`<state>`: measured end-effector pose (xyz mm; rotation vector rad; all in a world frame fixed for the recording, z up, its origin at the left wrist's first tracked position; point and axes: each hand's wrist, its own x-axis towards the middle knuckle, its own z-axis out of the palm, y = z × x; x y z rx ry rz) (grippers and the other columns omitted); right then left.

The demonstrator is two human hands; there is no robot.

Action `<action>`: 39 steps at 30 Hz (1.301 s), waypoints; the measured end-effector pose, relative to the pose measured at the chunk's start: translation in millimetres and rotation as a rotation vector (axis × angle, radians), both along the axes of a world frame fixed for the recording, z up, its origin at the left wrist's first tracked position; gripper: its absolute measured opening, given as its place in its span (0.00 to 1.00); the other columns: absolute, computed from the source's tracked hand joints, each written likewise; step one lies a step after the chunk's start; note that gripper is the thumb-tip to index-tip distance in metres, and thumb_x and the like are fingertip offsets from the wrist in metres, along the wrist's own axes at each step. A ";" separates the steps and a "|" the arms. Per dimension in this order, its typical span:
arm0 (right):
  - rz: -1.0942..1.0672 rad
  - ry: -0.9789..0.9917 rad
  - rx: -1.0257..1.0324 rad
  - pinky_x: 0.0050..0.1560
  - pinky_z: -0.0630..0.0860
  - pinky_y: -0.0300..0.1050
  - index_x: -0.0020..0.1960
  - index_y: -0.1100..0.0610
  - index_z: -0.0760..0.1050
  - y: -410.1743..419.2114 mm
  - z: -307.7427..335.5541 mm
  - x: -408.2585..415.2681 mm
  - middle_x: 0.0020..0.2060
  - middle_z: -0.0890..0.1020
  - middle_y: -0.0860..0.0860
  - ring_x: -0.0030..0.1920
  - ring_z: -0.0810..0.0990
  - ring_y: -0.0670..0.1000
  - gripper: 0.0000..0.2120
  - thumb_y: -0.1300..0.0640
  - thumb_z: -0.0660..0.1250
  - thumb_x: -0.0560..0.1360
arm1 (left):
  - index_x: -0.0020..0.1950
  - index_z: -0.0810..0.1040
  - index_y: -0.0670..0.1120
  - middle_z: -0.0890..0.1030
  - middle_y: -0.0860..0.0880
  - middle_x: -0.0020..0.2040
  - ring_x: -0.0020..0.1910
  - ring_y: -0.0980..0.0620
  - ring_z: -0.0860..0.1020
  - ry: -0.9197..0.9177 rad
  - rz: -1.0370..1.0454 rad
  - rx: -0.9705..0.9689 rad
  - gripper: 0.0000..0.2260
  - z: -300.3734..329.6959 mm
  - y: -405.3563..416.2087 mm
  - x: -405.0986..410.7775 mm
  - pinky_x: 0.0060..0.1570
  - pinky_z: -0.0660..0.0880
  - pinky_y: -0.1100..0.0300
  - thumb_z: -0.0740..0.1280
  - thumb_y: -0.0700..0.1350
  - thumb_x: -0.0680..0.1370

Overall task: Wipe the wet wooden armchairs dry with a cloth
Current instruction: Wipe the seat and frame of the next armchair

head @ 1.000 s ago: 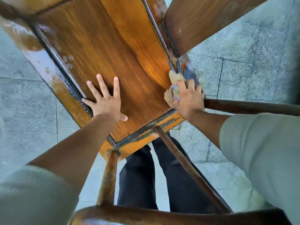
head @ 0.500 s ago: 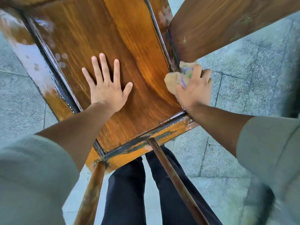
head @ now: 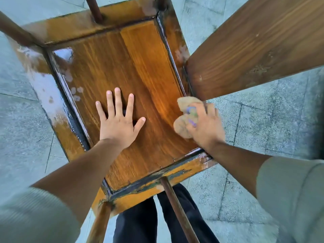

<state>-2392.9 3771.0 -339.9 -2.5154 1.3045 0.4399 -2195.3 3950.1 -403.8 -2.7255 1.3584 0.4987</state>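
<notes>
Pressing flat on armchair seat (head: 140, 81), left hand (head: 118, 125) released, right hand (head: 206, 127) grip grasping cloth (head: 184, 118)

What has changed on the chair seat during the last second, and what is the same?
The right hand, gripping the cloth, wiped up along the seat's right edge toward the backrest, then came back toward the near corner. The left hand slid from the left rim onto the seat panel, staying flat throughout.

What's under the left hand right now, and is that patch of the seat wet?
The left hand lies flat, fingers spread, on the chair's wooden seat panel. Bare wood shows all round it. The patch beneath the palm is covered, so wet or dry there cannot be judged.
</notes>
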 end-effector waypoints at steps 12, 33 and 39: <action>-0.861 -0.156 0.067 0.60 0.72 0.52 0.69 0.58 0.70 -78.3 -21.8 6.6 0.65 0.77 0.61 0.62 0.77 0.63 0.24 0.49 0.68 0.77 | 0.80 0.36 0.50 0.34 0.39 0.79 0.77 0.38 0.32 0.019 0.008 0.055 0.36 6.0 0.2 -7.1 0.73 0.43 0.33 0.33 0.69 0.77; 0.124 -0.060 -0.219 0.63 0.69 0.56 0.76 0.57 0.60 -90.9 -7.4 227.6 0.68 0.67 0.58 0.65 0.68 0.62 0.29 0.53 0.62 0.77 | 0.80 0.48 0.51 0.44 0.42 0.81 0.79 0.40 0.43 0.114 0.102 0.035 0.32 22.9 -55.0 99.2 0.75 0.50 0.37 0.53 0.61 0.81; -0.419 0.309 -0.150 0.66 0.66 0.56 0.73 0.66 0.59 -149.9 -3.6 243.1 0.65 0.67 0.61 0.65 0.67 0.60 0.27 0.51 0.54 0.81 | 0.81 0.47 0.50 0.41 0.41 0.80 0.79 0.40 0.44 0.250 0.091 0.141 0.37 46.9 -68.2 99.2 0.75 0.55 0.41 0.62 0.60 0.79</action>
